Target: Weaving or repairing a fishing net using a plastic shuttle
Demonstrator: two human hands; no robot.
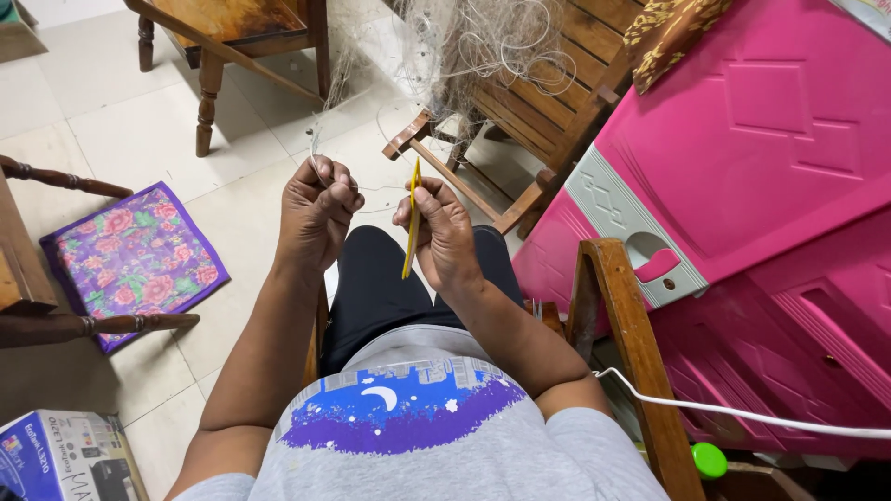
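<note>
Ahead, wooden chair [520,102] bears net [464,46]; left hand [316,218] grips net, right hand [444,237] yellow needle [411,223].

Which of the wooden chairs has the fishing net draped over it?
The slatted chair ahead of the right hand; the net hangs over it, the others bare.

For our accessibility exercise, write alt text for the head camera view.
Seen from above, a seated person's right hand holds a thin yellow netting needle while the left hand pinches strands of pale fishing net draped over a wooden chair.
</note>
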